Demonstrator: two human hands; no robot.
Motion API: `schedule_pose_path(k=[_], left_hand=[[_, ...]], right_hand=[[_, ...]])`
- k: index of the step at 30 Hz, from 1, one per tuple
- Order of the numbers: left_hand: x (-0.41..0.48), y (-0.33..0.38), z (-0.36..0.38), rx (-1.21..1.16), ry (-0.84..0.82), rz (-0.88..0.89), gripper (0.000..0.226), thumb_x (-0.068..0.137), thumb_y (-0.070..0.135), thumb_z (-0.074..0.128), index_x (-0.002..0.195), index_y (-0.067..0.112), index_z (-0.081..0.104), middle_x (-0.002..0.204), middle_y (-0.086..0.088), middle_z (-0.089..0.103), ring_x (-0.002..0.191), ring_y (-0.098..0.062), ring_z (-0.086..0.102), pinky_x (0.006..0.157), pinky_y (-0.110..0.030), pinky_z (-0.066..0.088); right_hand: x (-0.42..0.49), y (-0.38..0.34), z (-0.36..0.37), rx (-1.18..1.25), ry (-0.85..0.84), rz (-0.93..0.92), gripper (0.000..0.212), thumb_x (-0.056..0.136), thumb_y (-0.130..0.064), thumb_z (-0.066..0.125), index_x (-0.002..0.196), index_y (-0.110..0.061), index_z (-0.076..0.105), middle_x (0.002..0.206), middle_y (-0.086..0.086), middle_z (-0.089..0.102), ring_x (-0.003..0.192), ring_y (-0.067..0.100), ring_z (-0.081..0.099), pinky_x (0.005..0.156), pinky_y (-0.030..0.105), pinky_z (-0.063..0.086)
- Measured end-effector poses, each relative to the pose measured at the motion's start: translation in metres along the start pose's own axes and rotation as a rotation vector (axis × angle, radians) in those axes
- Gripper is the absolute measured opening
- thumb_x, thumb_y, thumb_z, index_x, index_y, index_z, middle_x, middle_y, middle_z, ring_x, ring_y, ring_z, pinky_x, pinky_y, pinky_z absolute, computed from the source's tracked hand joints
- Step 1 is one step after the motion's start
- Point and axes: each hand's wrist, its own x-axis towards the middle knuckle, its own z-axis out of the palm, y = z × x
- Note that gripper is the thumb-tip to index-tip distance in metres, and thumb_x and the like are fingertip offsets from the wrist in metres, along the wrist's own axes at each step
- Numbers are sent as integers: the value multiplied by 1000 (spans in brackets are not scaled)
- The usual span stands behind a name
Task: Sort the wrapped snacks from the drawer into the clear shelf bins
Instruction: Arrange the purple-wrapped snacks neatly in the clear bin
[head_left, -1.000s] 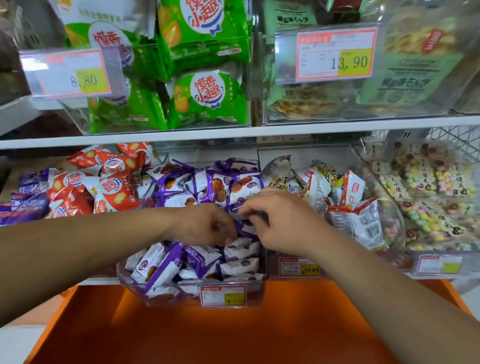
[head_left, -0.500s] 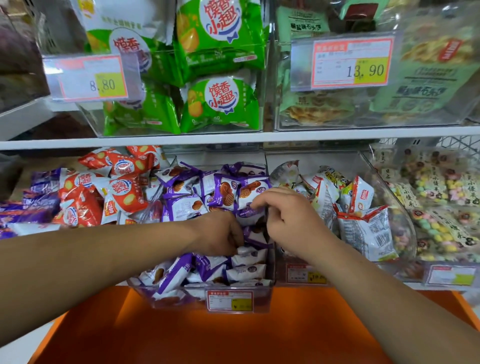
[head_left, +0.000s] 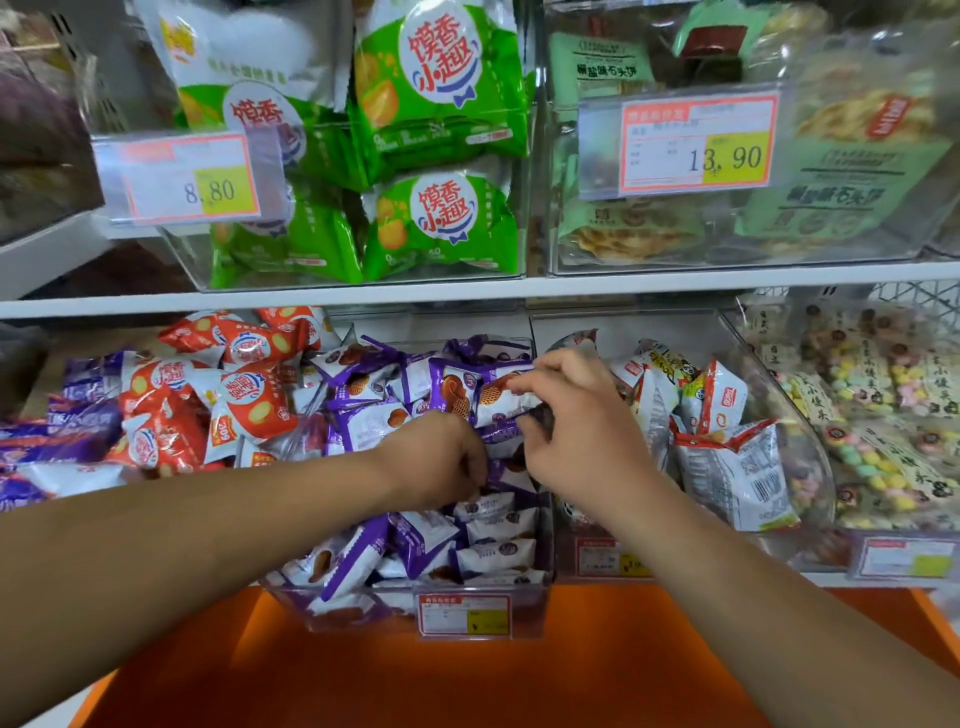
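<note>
A white shelf board (head_left: 363, 297) runs level across the whole view, and a second white board (head_left: 831, 578) shows lower at the right. At the far left a neighbouring white shelf (head_left: 41, 254) meets this unit at an angle. A white wire mesh (head_left: 924, 297) stands at the back right. Price labels reading 8.80 (head_left: 192, 179) and 13.90 (head_left: 696, 145) hang above. A sliver of pale floor (head_left: 47, 721) shows bottom left. The light is soft and even.

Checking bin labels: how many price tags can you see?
5. Top row: 8.80 tag, 13.90 tag. Bottom row: purple bin tag, middle tag partly behind the right arm, far-right tag. The left arm may hide more.
</note>
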Motion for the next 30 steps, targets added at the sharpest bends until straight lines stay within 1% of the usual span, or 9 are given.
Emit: schedule_pose_path(k=[3, 7, 10, 15, 18, 20, 23, 26, 30], left_hand=[[-10, 3, -10, -110, 46, 86, 11, 83, 13, 80, 88, 23, 81, 84, 10, 76, 78, -5, 70, 75, -30, 59], [-25, -4, -30, -199, 145, 72, 13, 85, 6, 79, 89, 18, 80, 82, 12, 75, 74, 4, 69, 68, -13, 55], [-37, -20, -43, -204, 253, 18, 18, 85, 2, 74, 90, 18, 80, 80, 14, 73, 70, 7, 67, 62, -7, 48], [-56, -39, -57, -196, 359, 3, 11, 87, 9, 77, 91, 19, 78, 79, 9, 74, 68, -4, 69, 62, -20, 55], [-63, -43, -58, -170, 389, -10, 14, 90, 12, 72, 100, 20, 77, 92, 6, 75, 80, -10, 72, 74, -34, 59], [-65, -43, -59, -163, 406, -10, 20, 93, 9, 67, 109, 17, 74, 103, 6, 71, 88, -9, 70, 79, -32, 58], [-70, -39, -63, -290, 383, -8, 28, 97, 9, 62, 121, 21, 70, 112, 14, 66, 99, -2, 66, 84, -23, 54], [-78, -34, -66, -377, 276, -6, 31, 100, 18, 62, 129, 27, 67, 120, 14, 67, 109, 0, 63, 91, -16, 48], [-88, -28, -59, -447, 88, 43, 31, 100, 26, 64, 130, 22, 68, 114, 6, 73, 103, -8, 70, 91, -25, 55]], right_hand=[[6, -11, -1, -50, -198, 105, 60, 87, -21, 72, 143, -32, 54, 156, -5, 37, 147, 18, 26, 117, 39, 31], [24, -15, -4, -118, -353, 214, 82, 83, -22, 77, 154, -35, 39, 161, -2, 34, 150, 25, 27, 117, 44, 33], [35, -17, 1, -183, -334, 203, 70, 79, -19, 80, 143, -31, 53, 136, -2, 52, 130, 25, 46, 95, 38, 49], [39, -25, 1, -326, -228, 77, 19, 88, -32, 70, 106, -30, 70, 101, -5, 63, 107, 22, 56, 77, 32, 36], [35, -33, -2, -378, -210, 15, 27, 90, -53, 61, 104, -32, 68, 103, -7, 60, 110, 21, 52, 83, 34, 39], [30, -44, -4, -352, -230, -8, 30, 88, -58, 61, 99, -31, 69, 99, -8, 51, 109, 19, 50, 74, 32, 37], [21, -58, -1, -258, -296, -25, 32, 85, -57, 63, 82, -25, 65, 83, -8, 51, 87, 18, 56, 58, 29, 34], [15, -71, 6, 24, -477, 123, 38, 85, -55, 69, 74, -20, 64, 69, 0, 59, 65, 20, 59, 52, 29, 40], [1, -86, 26, 195, -660, 197, 29, 85, -48, 74, 79, -20, 67, 66, -4, 61, 60, 13, 59, 55, 30, 44]])
